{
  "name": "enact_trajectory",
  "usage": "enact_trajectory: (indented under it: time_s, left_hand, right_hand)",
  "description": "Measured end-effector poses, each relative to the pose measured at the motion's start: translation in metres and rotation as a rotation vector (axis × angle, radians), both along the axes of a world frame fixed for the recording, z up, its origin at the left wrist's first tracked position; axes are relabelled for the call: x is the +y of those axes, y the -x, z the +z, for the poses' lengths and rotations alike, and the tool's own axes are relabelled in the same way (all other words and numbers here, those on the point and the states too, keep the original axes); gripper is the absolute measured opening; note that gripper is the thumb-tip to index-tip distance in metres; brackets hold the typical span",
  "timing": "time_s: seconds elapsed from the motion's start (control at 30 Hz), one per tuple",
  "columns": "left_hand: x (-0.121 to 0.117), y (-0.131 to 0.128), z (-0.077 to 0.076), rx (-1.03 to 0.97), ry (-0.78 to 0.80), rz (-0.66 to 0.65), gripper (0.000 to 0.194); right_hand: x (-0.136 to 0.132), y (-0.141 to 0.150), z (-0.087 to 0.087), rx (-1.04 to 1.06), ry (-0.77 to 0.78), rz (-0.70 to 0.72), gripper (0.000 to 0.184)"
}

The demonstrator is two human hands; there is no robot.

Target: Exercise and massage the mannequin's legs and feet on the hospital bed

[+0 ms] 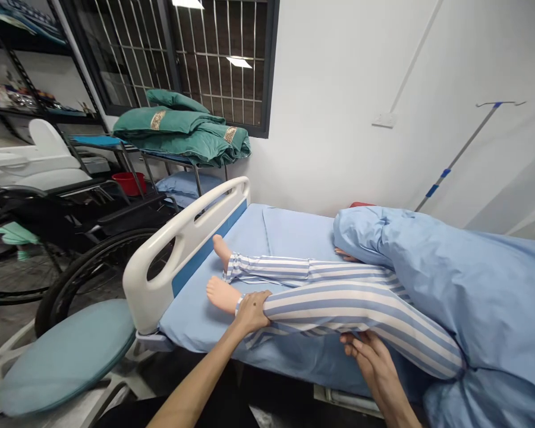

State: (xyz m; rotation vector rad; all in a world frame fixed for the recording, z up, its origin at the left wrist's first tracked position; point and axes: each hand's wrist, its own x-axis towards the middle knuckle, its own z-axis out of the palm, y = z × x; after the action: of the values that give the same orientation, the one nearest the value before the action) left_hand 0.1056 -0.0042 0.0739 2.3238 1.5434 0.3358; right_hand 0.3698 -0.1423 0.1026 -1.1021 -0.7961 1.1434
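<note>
**Hands on a manikin's leg at the foot of a hospital bed**

A white footboard [160,267] closed the foot end of the hospital bed [205,249]. Beyond it stood a black wheelchair [93,267], with a round teal seat [66,356] just beside the bed's near corner. Folded green blankets [178,128] sat on a metal rack [169,157] under a barred window [223,59], above a blue pillow [187,185] and near a red basin [128,183]. An IV pole [463,157] stood by the wall.

The manikin [294,270] lay on a pale blue sheet [289,238], its upper end under a blue drape [463,285], wearing striped trousers, with bare feet toward the footboard. Its near leg [352,309] lay close to the bed's near edge. The left hand [249,312] curled over the shin just above the ankle; the right hand [374,362], fingers spread, cupped beneath the leg further up.
</note>
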Motion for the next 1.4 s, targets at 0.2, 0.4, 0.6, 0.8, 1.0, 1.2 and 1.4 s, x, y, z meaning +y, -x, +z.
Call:
enact_trajectory:
  time_s: [0.2, 0.4, 0.6, 0.8, 1.0, 1.2, 1.4]
  left_hand:
    - [0.009, 0.042, 0.025, 0.127, -0.173, -0.072, 0.054]
    - [-0.005, 0.079, 0.053, 0.366, -0.398, -0.119, 0.05]
    - [-0.021, 0.082, 0.056, 0.376, -0.402, -0.089, 0.048]
    - [-0.015, 0.057, 0.04, 0.145, -0.264, -0.056, 0.052]
    - [-0.015, -0.009, 0.008, -0.071, -0.165, 0.031, 0.055]
    - [-0.019, -0.03, -0.032, -0.113, -0.057, 0.088, 0.051]
    - [-0.017, -0.025, -0.021, -0.019, -0.048, 0.044, 0.05]
  right_hand:
    - [0.001, 0.021, -0.03, 0.167, 0.022, -0.024, 0.029]
    - [0.008, 0.051, -0.096, 0.428, 0.168, 0.016, 0.033]
    - [0.003, 0.054, -0.094, 0.442, 0.18, 0.1, 0.026]
    - [-0.008, 0.023, -0.021, 0.318, -0.039, 0.196, 0.033]
    - [-0.001, -0.009, 0.031, 0.226, -0.173, 0.214, 0.033]
    - [-0.002, -0.006, 0.036, 0.182, -0.114, 0.229, 0.043]
    - [-0.003, -0.002, 0.038, 0.171, -0.089, 0.196, 0.042]
